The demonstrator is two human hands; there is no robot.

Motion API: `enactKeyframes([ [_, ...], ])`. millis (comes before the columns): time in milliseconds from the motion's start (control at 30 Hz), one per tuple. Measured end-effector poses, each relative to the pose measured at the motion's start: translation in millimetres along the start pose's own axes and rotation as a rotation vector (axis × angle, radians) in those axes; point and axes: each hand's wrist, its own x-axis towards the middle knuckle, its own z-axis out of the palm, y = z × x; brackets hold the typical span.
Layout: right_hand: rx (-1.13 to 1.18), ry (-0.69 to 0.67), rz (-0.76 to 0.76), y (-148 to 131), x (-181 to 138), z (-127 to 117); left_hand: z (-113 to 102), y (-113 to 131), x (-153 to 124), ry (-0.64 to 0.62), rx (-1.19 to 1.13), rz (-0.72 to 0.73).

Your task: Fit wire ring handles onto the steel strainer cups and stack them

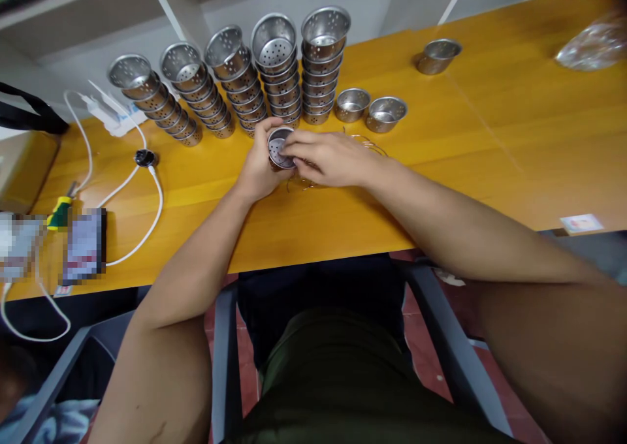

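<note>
My left hand is wrapped round a small perforated metal cup, its open mouth tilted toward me. Over the right side of that cup reaches my right hand, fingers bent together at the rim and partly inside; whatever they pinch is hidden. Thin wire pieces lie on the table under and behind my right hand, some of them covered by it. Just beyond stand two single metal cups, side by side.
Several leaning stacks of perforated cups line the back of the wooden table. Another cup stands back right, near a clear plastic bag. On the left are a phone, white cables, a power strip and a yellow-green screwdriver.
</note>
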Motion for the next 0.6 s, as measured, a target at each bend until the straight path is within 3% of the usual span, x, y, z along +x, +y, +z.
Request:
enactKeyframes([
  [133,-0.017,-0.081,0.054,2.5,-1.7,-1.8,-2.2,7.2,0.5,-0.03,-0.002,0.029],
  [333,0.154,0.041,0.053,-0.4,-0.5,-8.5,-1.9,15.0,-0.7,-0.071,-0.014,-0.008],
  [600,0.257,0.186,0.184,1.4,7.0,14.4,-3.9,17.1,-0.7,-0.112,0.009,0.029],
])
